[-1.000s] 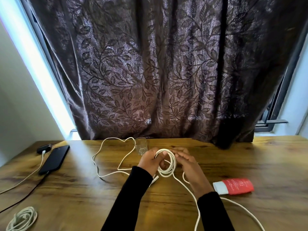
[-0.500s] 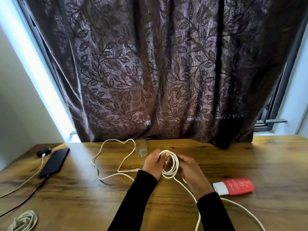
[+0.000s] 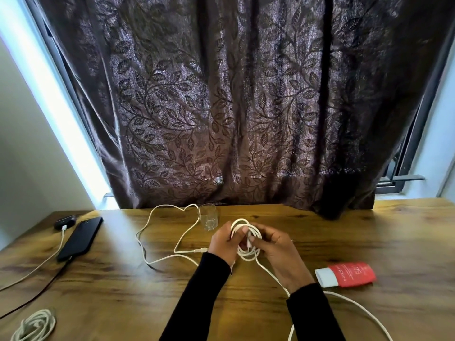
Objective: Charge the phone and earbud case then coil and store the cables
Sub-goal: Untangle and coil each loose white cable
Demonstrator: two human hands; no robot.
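Nearest the camera, two black sleeves reach in over the wood-grain counter [image 3: 369, 242], warm brown with dark streaks. Down at the near left corner, well left of the glass, sits a finished coil of pale cord [image 3: 33, 326], ropey and loosely round. Now the action: both hands meet just this side of the glass tumbler [image 3: 208, 217]. The left hand [image 3: 222, 243] has its grip curled round the left side of a white cable coil [image 3: 247, 238], smooth, thin, several round loops stacked together. The right hand [image 3: 278, 249] grips the coil's right side, thumb and fingers pinched on the strands. One tail of that cable trails down past the right wrist toward the near edge; another length snakes away left of the glass in big lazy bends, a small plug end lying on the wood just left of the left wrist.

Right of the hands, well right of the glass, a flat red tube with a white cap [image 3: 346, 274] lies on its side. The tumbler itself is clear, short, cylindrical, upright; I can't tell whether anything is in it.

Far left of the glass, a slim black phone [image 3: 80, 238] lies flat with a dark lead at its near end. Just beyond it, the small dark earbud case [image 3: 64, 222] has a white lead plugged in. Behind everything hangs a dark leaf-patterned curtain [image 3: 234, 107], shimmery weave.
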